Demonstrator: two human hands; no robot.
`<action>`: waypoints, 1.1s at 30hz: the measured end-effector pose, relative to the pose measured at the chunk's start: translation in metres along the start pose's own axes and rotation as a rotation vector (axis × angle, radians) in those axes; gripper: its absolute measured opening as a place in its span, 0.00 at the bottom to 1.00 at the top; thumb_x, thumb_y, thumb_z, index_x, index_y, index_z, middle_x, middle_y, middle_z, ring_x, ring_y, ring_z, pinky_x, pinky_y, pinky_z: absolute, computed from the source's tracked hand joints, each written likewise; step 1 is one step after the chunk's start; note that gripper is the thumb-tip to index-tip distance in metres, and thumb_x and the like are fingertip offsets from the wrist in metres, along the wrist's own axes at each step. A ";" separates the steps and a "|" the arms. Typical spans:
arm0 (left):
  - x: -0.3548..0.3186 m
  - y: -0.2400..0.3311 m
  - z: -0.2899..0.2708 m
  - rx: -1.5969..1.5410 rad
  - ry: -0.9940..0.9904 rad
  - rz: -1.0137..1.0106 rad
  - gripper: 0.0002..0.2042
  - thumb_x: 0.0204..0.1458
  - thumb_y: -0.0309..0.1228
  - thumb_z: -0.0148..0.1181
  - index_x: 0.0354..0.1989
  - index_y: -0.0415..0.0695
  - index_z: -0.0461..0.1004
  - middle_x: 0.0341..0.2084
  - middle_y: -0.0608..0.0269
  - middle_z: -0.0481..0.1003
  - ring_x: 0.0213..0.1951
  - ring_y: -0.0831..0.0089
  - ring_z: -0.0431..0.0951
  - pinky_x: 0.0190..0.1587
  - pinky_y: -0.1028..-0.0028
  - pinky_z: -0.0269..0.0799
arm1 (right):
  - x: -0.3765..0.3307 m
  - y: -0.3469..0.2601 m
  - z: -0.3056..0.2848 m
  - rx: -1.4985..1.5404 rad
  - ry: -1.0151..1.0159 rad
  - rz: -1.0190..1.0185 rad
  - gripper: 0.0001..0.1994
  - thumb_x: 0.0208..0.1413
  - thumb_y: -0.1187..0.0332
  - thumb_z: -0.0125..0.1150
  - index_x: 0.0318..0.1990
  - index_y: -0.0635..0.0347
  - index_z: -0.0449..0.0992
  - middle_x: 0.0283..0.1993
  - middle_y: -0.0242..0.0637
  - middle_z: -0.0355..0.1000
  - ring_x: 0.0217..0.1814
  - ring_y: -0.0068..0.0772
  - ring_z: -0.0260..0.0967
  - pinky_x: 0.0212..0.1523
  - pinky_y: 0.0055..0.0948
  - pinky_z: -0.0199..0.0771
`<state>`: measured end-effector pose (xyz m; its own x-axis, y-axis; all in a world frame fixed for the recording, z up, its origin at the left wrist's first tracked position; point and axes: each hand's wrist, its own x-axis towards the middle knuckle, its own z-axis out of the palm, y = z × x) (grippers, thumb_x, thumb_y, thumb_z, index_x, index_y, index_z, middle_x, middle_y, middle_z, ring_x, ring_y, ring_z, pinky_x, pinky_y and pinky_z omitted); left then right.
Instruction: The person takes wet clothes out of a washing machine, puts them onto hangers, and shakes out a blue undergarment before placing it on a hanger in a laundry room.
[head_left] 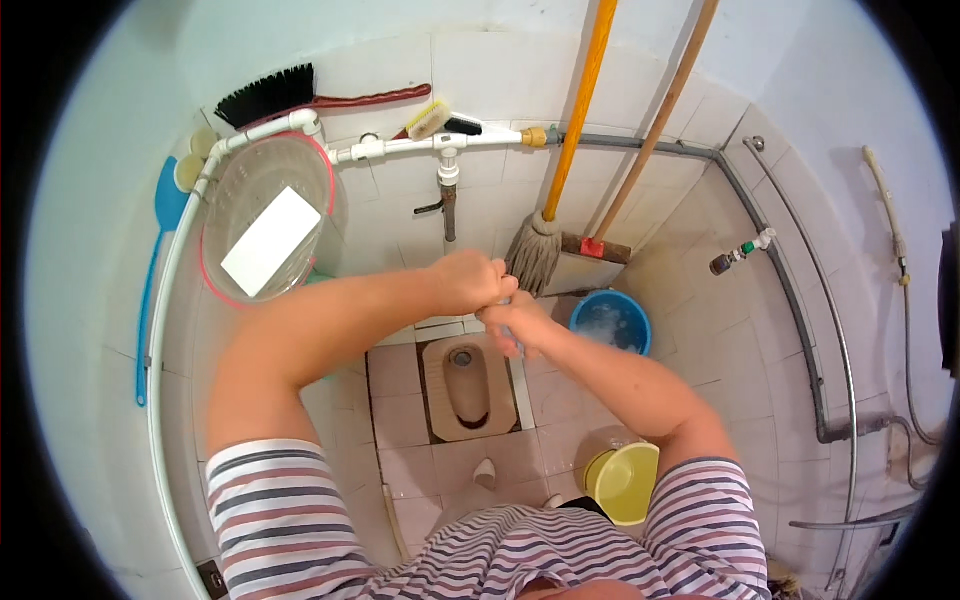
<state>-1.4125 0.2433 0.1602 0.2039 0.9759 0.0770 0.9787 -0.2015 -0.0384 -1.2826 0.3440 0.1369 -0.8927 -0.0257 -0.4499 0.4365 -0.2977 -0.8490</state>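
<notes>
My left hand (472,280) and my right hand (520,322) meet in the middle of the view, both with curled fingers. They are pressed against each other, the left one slightly higher. A small pale bluish bit shows at the right hand's fingers, but the hands hide most of it and I cannot make out what it is. Below them in the floor lies a squat toilet (468,390). Just right of the hands, a blue bucket (640,312) holds foamy water. The grey mop head (535,258) hangs behind my hands, on a yellow pole.
A wooden-handled squeegee (650,130) leans beside the mop. White pipes (400,147) carry brushes along the wall. At left hangs a clear basin (225,190) with a white rectangle over it, near a blue long-handled tool (150,290). A yellow basin (630,485) stands lower right.
</notes>
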 end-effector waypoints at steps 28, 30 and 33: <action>-0.001 0.040 0.018 -1.923 0.563 -0.763 0.28 0.42 0.20 0.57 0.54 0.41 0.57 0.27 0.59 0.70 0.24 0.71 0.71 0.25 0.71 0.69 | -0.002 -0.002 -0.045 -0.562 0.356 -0.468 0.18 0.45 0.72 0.57 0.45 0.57 0.63 0.26 0.36 0.64 0.14 0.28 0.63 0.13 0.26 0.64; -0.025 0.067 0.002 -1.294 0.726 -0.629 0.27 0.41 0.21 0.58 0.53 0.43 0.59 0.30 0.60 0.70 0.30 0.69 0.73 0.30 0.69 0.70 | -0.020 -0.005 -0.037 -0.144 0.180 -0.314 0.15 0.47 0.71 0.56 0.43 0.57 0.63 0.25 0.35 0.63 0.12 0.24 0.59 0.10 0.23 0.59; -0.037 0.078 -0.036 -0.229 0.736 -0.236 0.25 0.41 0.23 0.58 0.51 0.47 0.62 0.37 0.62 0.69 0.41 0.67 0.72 0.41 0.65 0.71 | -0.042 0.006 -0.034 0.439 -0.221 -0.068 0.10 0.49 0.70 0.55 0.39 0.57 0.64 0.24 0.35 0.63 0.10 0.20 0.54 0.07 0.19 0.52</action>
<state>-1.3425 0.1885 0.1903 -0.1251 0.7058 0.6973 0.9616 -0.0867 0.2603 -1.2385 0.3757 0.1413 -0.9408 -0.1800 -0.2872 0.3301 -0.6786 -0.6561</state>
